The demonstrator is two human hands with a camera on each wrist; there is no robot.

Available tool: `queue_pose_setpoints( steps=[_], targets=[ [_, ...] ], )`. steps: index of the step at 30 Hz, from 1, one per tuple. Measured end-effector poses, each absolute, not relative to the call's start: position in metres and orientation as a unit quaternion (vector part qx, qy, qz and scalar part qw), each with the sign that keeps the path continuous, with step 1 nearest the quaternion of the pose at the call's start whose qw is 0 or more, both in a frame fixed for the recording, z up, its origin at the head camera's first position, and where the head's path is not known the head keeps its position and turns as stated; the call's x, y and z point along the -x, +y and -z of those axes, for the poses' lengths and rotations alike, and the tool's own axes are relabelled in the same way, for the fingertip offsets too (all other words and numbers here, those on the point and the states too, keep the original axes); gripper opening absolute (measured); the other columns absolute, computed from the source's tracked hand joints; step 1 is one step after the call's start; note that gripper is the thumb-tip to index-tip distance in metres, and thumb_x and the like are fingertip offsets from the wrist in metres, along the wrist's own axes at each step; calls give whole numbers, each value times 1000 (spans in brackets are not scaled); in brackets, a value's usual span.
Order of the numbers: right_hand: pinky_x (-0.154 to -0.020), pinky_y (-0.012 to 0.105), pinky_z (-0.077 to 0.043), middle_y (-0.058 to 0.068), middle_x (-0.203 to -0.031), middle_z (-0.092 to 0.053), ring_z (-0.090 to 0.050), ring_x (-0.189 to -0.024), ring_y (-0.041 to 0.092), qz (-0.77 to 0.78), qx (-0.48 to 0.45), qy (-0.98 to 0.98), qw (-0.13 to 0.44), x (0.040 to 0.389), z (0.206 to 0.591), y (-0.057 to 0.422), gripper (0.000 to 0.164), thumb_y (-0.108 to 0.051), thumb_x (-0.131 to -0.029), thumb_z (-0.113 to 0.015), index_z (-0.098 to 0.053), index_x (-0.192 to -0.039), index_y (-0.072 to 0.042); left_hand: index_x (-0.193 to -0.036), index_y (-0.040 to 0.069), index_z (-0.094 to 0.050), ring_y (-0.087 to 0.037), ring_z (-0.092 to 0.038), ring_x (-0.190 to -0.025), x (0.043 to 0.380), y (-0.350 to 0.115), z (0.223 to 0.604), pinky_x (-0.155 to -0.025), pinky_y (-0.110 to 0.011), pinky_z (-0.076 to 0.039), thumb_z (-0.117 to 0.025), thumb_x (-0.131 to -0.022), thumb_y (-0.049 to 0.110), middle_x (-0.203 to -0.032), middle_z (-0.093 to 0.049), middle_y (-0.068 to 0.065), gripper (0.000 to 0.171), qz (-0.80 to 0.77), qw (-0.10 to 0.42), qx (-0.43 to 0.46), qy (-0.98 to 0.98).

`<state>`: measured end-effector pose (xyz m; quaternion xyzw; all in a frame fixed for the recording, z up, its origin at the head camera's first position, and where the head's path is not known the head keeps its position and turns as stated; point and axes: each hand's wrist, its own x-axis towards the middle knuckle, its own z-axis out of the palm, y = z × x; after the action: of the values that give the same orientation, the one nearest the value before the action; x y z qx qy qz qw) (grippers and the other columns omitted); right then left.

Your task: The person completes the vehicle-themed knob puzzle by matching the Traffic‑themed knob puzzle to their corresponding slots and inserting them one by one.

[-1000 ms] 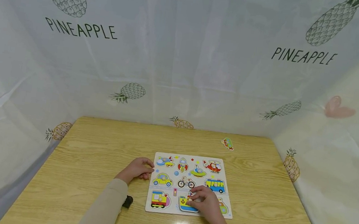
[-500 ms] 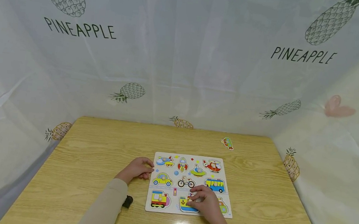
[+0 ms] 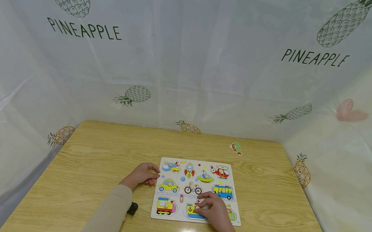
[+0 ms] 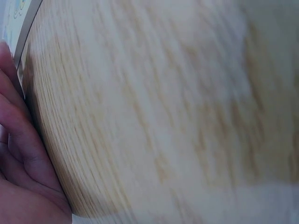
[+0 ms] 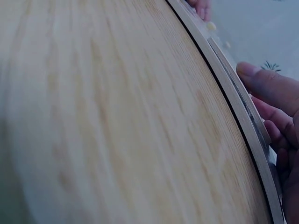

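A wooden peg puzzle board [image 3: 180, 219] with vehicle pieces lies on the table. My right hand [image 3: 214, 212] pinches the knob of the boat piece [image 3: 191, 211], yellow and blue with an anchor, over the board's lower middle. In the right wrist view the boat piece's edge [image 5: 233, 79] stands a little proud of the board, below the thumb [image 5: 266, 84]. My left hand [image 3: 142, 174] rests at the board's left edge, fingers loosely bent, fingertips at the rim. The left wrist view shows this hand [image 4: 21, 144] beside the board's edge. The right fingers partly hide the boat and a green piece [image 3: 231, 214].
One loose green and red vehicle piece [image 3: 236, 148] lies on the table [image 3: 105, 152] beyond the board. A small black object [image 3: 132, 209] is by the left sleeve [image 3: 107, 214]. A pineapple-print sheet [image 3: 191, 74] surrounds the table's back and sides.
The boat piece has shifted very slightly to the right under my right fingers, which keep their pinch. My left hand stays at the board's left edge.
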<state>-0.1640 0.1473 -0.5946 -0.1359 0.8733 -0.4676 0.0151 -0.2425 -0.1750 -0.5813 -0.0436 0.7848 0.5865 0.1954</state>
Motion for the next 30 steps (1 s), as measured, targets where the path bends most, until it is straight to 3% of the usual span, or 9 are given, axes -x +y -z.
queue_pose_setpoints(
  steps=[18, 30],
  targets=[
    [-92, 36, -42, -13, -99, -65, -56, -104, 21, 471, 133, 872, 14, 166, 596, 147, 17, -25, -70, -89, -73, -66, -24, -106, 2, -65, -9, -57, -48, 244, -175, 582, -46, -22, -43, -68, -92, 9, -59, -64, -7, 16, -589, 198, 46, 782],
    [-97, 42, -40, -13, -100, -64, -56, -106, 21, 468, 131, 874, 22, 166, 596, 147, 17, -23, -70, -89, -72, -66, -25, -106, 3, -65, -10, -57, -49, 243, -174, 579, -47, -23, -43, -68, -92, 8, -60, -64, -6, 16, -583, 197, 52, 786]
  ],
)
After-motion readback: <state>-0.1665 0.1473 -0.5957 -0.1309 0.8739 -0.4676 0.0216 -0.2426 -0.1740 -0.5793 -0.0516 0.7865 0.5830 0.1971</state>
